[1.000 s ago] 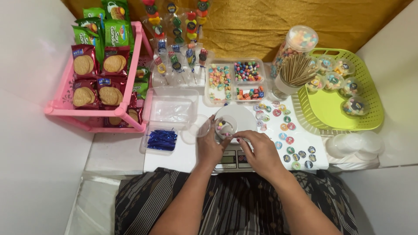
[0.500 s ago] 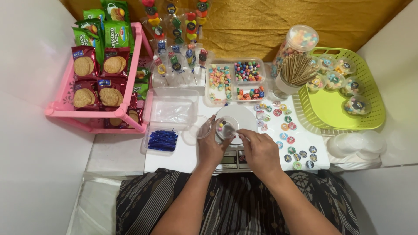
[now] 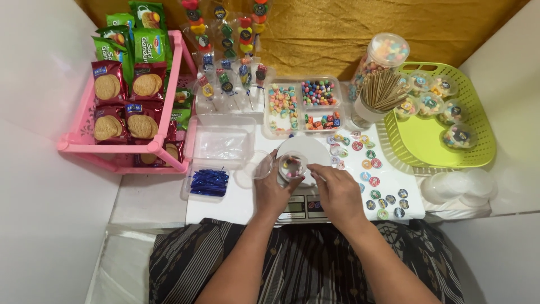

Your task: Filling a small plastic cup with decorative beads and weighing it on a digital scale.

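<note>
White table (image 3: 225, 205), gold cloth (image 3: 337, 34) behind; hands hold cup (image 3: 292, 166).

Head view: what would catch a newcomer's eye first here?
Both hands, left hand and right hand, meet at a small clear cup of sweets over a white scale at centre. A pink rack of biscuit packs stands left, a lime-green basket right.

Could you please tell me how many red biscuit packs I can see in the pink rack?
4 red biscuit packs, two above, two below, in the pink rack; more may be hidden underneath.
</note>
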